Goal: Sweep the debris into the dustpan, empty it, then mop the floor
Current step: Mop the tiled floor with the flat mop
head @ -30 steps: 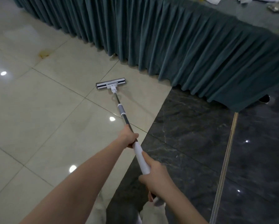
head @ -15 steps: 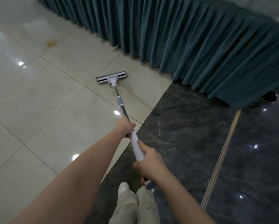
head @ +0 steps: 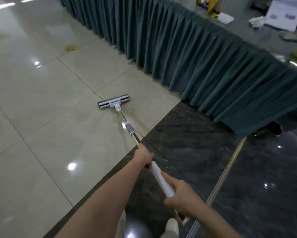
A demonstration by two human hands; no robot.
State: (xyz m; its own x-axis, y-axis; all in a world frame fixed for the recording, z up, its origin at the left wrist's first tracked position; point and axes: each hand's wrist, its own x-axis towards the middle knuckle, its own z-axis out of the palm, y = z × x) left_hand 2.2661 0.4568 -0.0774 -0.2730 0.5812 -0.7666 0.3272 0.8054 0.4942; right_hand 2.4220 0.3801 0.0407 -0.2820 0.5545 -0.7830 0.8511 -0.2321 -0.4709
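The flat mop head (head: pixel 113 101) lies pressed on the cream tile floor (head: pixel 41 103), just short of where the pale tiles meet the dark marbled floor (head: pixel 204 152). Its handle (head: pixel 158 177) slants back to the person. The left hand (head: pixel 143 156) is wrapped tight round the metal shaft further down, and the right hand (head: pixel 183 196) is closed on the white grip near the top end.

The tiles are glossy, throwing back ceiling lights, and a yellowish stain (head: pixel 71 47) sits further off near the pleated teal table skirt (head: pixel 204 62). A thin brass-coloured strip (head: pixel 226 170) runs across the dark floor. On the table (head: pixel 264 36) lie papers and small items, too blurred to name. Something dark and rounded (head: pixel 274 127) pokes out under the skirt's corner; I can't say what. A pale shoe (head: pixel 171 225) shows at the bottom edge.
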